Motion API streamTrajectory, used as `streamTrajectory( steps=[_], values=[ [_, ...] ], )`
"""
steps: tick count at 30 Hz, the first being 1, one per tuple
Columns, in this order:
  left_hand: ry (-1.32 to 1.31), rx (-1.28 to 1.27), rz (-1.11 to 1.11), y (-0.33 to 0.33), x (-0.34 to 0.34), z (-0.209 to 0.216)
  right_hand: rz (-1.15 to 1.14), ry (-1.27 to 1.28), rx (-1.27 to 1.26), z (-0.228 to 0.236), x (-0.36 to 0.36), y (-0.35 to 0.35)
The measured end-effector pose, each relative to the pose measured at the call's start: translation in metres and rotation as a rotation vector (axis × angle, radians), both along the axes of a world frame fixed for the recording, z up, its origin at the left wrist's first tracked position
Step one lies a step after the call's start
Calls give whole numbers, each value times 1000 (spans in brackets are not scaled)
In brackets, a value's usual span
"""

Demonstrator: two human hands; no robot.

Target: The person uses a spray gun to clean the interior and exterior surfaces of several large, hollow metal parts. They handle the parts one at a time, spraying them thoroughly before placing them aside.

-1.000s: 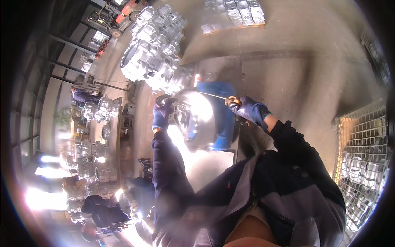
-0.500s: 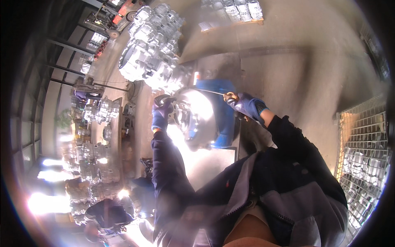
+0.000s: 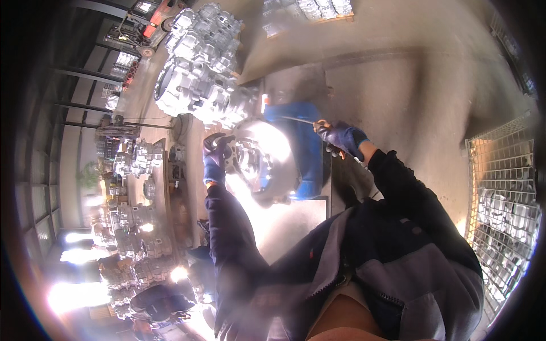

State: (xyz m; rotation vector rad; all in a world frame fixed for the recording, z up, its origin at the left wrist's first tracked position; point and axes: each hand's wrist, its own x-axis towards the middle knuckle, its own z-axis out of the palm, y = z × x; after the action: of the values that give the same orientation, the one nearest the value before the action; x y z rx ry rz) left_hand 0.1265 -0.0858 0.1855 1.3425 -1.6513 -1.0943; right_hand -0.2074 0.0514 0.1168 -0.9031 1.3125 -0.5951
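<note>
A round silver metal casting [image 3: 259,190], like a gearbox housing, sits in front of me, its top washed out by glare. My left hand [image 3: 215,158], in a dark purple-blue glove, has its fingers closed over the casting's left edge. To the right of the casting, my right hand [image 3: 343,139] wears a similar glove and grips a long thin metal tool [image 3: 300,120] with an orange handle. Its shaft points left across a blue object [image 3: 310,156] behind the casting. The kind of tool cannot be made out, nor whether its tip touches the casting.
Several silver castings [image 3: 199,74] are stacked at the far left, beside more on a pallet [image 3: 338,19]. A wire cage [image 3: 500,153] full of metal parts stands on the right. Rows of castings [image 3: 136,227] line the left, where another person [image 3: 162,301] bends. A light board [image 3: 296,221] lies nearer me.
My right hand has drawn the tool slightly to the right, away from the casting. My left hand stays on the casting's edge. The whole view has shifted a little.
</note>
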Motion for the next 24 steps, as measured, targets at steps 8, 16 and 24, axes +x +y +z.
streamTrajectory(
  steps=[8,16,24],
  values=[
    [-4,-11,33,-5,2,-5,-257,-333,31,-66,6,-7],
    [20,-54,9,-14,11,-15,-191,-199,-45,-38,4,6],
    [-16,-66,10,-12,17,-14,-167,-231,48,-47,12,3]
  ],
)
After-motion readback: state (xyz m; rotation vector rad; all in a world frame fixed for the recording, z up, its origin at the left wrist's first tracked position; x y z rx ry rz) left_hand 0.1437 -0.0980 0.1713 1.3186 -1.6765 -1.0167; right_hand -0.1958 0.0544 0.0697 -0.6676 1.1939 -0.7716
